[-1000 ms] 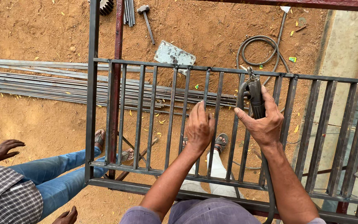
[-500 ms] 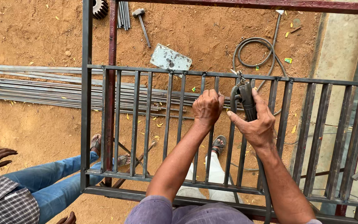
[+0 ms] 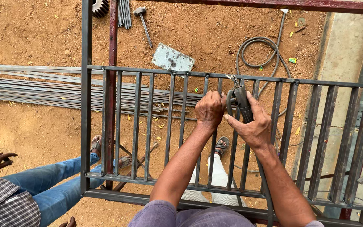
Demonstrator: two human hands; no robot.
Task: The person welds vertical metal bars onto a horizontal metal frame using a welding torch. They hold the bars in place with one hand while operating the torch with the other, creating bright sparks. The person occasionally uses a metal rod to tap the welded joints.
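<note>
gripping a welding holder (image 3: 241, 103) and grille bar (image 3: 220, 86), both hands over sandy ground (image 3: 34, 130).

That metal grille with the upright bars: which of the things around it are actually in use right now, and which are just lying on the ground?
In use:
- metal grille
- left hand, gripping a bar
- right hand, holding the dark clamp tool at the top rail
- its cable

Lying about:
- hammer
- grey metal plate
- bundle of steel rods
- gear wheel
</note>
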